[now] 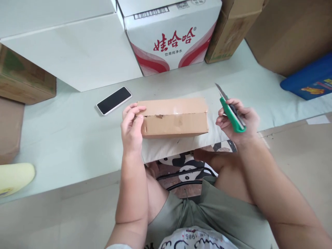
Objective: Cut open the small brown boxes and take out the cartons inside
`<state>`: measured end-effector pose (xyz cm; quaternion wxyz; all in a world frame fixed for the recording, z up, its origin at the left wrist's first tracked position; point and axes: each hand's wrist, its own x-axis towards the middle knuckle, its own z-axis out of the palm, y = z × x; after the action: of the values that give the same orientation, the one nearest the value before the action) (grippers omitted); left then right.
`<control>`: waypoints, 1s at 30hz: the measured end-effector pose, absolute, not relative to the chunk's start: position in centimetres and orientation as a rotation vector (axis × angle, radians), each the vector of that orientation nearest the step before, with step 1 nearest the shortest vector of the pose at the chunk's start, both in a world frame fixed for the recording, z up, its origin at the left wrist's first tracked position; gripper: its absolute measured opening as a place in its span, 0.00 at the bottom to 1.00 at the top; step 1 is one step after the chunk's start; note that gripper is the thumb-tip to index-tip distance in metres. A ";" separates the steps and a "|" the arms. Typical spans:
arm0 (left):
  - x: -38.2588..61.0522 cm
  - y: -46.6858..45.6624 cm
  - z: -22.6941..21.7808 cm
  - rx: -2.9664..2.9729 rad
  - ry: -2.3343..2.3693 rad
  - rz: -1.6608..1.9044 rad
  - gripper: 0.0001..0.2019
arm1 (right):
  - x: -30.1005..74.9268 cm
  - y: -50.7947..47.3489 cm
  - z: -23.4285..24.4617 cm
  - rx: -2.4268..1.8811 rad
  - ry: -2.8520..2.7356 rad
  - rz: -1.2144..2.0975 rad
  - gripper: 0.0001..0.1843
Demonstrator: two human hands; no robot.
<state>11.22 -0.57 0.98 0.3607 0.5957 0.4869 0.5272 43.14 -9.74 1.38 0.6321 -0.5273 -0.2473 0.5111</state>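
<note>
A small brown cardboard box (174, 117) lies on a pale green sheet in front of me, its top flaps down and a little torn paper at the seam. My left hand (131, 127) grips the box's left end, fingers curled over the top edge. My right hand (237, 121) is closed around a green utility knife (230, 112), just right of the box and apart from it. The knife's blade is out and points up and away from me.
A black phone (114, 100) lies left of the box. Behind stand a white carton with red print (171, 34), a plain white box (70, 48) and brown cartons (293, 31). A blue container (310, 79) is at right, a yellow object (14, 176) at left.
</note>
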 end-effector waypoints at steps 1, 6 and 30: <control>11.2 -0.6 1.0 1.548 1.257 1.351 0.11 | 43.4 -9.9 1.4 -1.135 -0.546 1.157 0.20; 11.4 -0.6 1.0 1.579 1.249 1.344 0.10 | 43.8 -9.9 1.0 -0.982 -0.337 1.073 0.15; 11.9 -1.2 0.8 1.632 1.212 1.310 0.09 | 43.2 -8.4 1.2 -1.083 -0.135 0.763 0.18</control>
<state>11.91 -1.15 0.82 0.3536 0.6312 0.4689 0.5066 43.16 -8.41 1.21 0.7866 -0.5022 -0.0625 0.3538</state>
